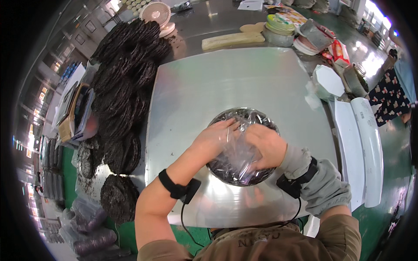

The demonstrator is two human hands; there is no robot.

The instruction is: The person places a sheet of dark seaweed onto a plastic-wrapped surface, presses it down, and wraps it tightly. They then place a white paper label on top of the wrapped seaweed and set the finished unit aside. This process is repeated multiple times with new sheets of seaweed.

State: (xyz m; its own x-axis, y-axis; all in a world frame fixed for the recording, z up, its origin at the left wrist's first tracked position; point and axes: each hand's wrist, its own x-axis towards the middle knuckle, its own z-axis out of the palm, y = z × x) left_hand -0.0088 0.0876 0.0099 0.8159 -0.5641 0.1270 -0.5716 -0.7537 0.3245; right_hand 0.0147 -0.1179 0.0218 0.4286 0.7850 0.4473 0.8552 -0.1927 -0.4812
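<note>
A round, dark pack lies on the metal sheet in front of me, covered in crinkled clear plastic film. My left hand rests on the upper left of the pack, its fingers against the film and partly seen through it. Whether those fingers pinch the film is hidden. On the pack's right side, my right hand curls over bunched film and grips it. The film is drawn up between both hands. Both forearms wear black straps with small boxes and cables.
Heaped dark, stringy discs line the table's left side. A pale fan stands behind them. A long pale block and stacked round tins sit beyond the metal sheet. At right are a white roll and a person's patterned clothing.
</note>
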